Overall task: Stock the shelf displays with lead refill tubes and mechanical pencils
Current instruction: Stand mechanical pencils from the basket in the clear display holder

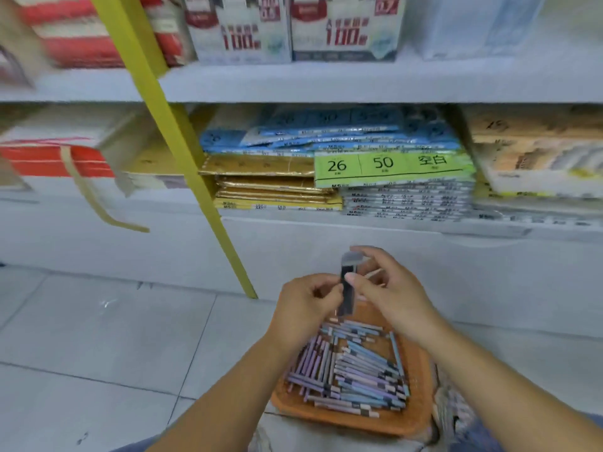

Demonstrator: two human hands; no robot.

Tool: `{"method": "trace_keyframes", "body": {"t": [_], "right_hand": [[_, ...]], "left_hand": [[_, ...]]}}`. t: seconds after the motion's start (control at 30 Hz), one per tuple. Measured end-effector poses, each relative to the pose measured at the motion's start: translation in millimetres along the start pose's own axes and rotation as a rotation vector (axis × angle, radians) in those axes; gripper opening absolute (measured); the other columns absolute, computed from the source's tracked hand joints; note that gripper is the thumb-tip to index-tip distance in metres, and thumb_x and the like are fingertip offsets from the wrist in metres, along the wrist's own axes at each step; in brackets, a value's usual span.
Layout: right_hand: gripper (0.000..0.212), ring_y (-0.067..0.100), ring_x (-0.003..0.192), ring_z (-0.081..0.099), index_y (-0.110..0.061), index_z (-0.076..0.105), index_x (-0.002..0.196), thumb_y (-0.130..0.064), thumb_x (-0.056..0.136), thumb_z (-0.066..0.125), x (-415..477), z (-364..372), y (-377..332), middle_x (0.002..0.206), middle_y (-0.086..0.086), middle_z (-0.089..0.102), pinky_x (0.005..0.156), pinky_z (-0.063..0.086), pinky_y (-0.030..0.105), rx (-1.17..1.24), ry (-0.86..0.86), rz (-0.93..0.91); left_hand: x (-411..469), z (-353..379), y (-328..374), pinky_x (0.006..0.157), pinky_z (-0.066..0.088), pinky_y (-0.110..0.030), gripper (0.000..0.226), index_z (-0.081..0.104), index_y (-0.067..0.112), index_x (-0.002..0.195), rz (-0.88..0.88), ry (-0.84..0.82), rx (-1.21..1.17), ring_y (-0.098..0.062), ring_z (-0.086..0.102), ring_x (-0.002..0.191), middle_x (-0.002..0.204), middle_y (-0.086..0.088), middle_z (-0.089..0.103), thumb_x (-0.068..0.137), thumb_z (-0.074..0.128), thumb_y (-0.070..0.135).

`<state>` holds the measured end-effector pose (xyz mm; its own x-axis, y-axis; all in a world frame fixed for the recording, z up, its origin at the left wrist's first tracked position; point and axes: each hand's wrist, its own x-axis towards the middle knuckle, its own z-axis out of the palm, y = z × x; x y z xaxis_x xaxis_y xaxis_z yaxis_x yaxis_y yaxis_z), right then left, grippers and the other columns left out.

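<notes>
Shelf [326, 83] ahead, floor [98, 321] tiled. Our left hand [303, 308] and right hand [388, 295] meet above tray [421, 415], both pinching dark tube [346, 288] upright, probably to inspect it before shelving; pencils [355, 370] lie heaped in tray.

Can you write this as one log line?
left hand: pinches tube | right hand: pinches tube | tube: upright above orange tray | tray: pastel stock

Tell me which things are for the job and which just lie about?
For the job: dark tube, held by left hand and right hand; pastel sticks; orange tray.
Just lying about: green label pack; gold packs; boxes marked 100; yellow post.
</notes>
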<state>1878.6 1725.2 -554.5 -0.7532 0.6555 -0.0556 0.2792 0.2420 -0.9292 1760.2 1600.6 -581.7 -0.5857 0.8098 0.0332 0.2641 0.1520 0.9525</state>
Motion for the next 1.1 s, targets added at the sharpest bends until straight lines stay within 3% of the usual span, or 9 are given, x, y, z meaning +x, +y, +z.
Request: {"method": "trace_keyframes", "body": {"t": [0.13,0.2,0.27,0.4,0.5,0.77,0.93,1.03,1.1], "right_hand": [[0.031,0.018,0.082,0.065,-0.038,0.058,0.115,-0.028,0.088,0.069,-9,-16,-65,0.095,0.000,0.065,0.077,0.055,0.041,0.030,-0.010,-0.141],[0.032,0.017,0.085,0.068,-0.032,0.057,0.119,-0.020,0.091,0.065,-11,-28,-90,0.097,-0.003,0.070,0.078,0.055,0.037,0.070,-0.049,-0.194],[0.032,0.013,0.080,0.070,-0.024,0.056,0.122,-0.009,0.094,0.057,-11,-39,-111,0.096,-0.003,0.074,0.072,0.056,0.028,0.154,-0.077,-0.222],[0.032,0.023,0.082,0.071,-0.021,0.055,0.127,-0.008,0.098,0.050,-7,-57,-143,0.097,0.007,0.075,0.074,0.059,0.031,0.276,-0.067,-0.226],[0.036,0.037,0.090,0.070,-0.028,0.058,0.125,-0.005,0.099,0.048,-5,-64,-153,0.098,0.015,0.073,0.084,0.056,0.044,0.308,-0.071,-0.227],[0.040,0.020,0.086,0.073,-0.036,0.062,0.121,-0.007,0.094,0.056,9,-63,-173,0.100,0.001,0.074,0.072,0.059,0.033,0.265,0.032,-0.314],[0.036,0.006,0.080,0.070,-0.035,0.060,0.117,-0.009,0.091,0.064,29,-73,-222,0.098,-0.009,0.074,0.062,0.056,0.021,0.075,0.192,-0.535],[0.034,0.005,0.088,0.067,-0.041,0.050,0.107,-0.015,0.091,0.064,46,-90,-266,0.099,-0.008,0.070,0.069,0.055,0.021,-0.065,0.376,-0.746],[0.032,0.002,0.084,0.065,-0.036,0.043,0.106,-0.017,0.091,0.064,57,-101,-290,0.092,-0.013,0.065,0.068,0.052,0.014,-0.227,0.489,-0.869]], "left_hand": [[-6,-25,58,0.070,0.047,-0.009,0.033,0.072,0.054,0.086,0.201,0.034,0.126,0.007,0.065,0.079,0.087,0.026,0.072,0.091,0.070,0.022],[-8,-38,82,0.082,0.053,-0.016,0.026,0.069,0.051,0.101,0.172,0.063,0.080,0.006,0.066,0.094,0.102,0.021,0.071,0.089,0.074,0.028],[-7,-51,104,0.085,0.056,-0.022,0.040,0.063,0.035,0.125,0.026,0.014,-0.025,0.001,0.066,0.104,0.120,0.015,0.067,0.087,0.075,0.032],[-6,-70,136,0.068,0.059,-0.025,0.026,0.066,0.024,0.120,-0.088,-0.205,-0.148,-0.017,0.075,0.088,0.103,-0.002,0.077,0.096,0.066,0.017],[-6,-77,148,0.065,0.058,-0.024,0.020,0.066,0.018,0.118,-0.041,-0.195,-0.166,-0.020,0.076,0.084,0.097,-0.007,0.078,0.098,0.062,0.016],[8,-82,162,0.072,0.061,-0.025,0.016,0.068,0.024,0.111,0.043,-0.134,-0.169,-0.018,0.076,0.084,0.094,-0.003,0.078,0.097,0.064,0.020],[37,-97,181,0.085,0.057,-0.026,0.024,0.067,0.033,0.117,0.204,0.161,0.039,0.000,0.067,0.099,0.105,0.019,0.072,0.093,0.067,0.029],[60,-112,188,0.107,0.039,-0.024,0.044,0.052,0.035,0.138,0.366,0.410,0.313,-0.003,0.048,0.125,0.136,0.018,0.054,0.095,0.062,0.037],[74,-117,188,0.115,0.022,-0.023,0.054,0.040,0.033,0.148,0.447,0.470,0.458,-0.007,0.027,0.142,0.154,0.012,0.037,0.097,0.059,0.038]]}}
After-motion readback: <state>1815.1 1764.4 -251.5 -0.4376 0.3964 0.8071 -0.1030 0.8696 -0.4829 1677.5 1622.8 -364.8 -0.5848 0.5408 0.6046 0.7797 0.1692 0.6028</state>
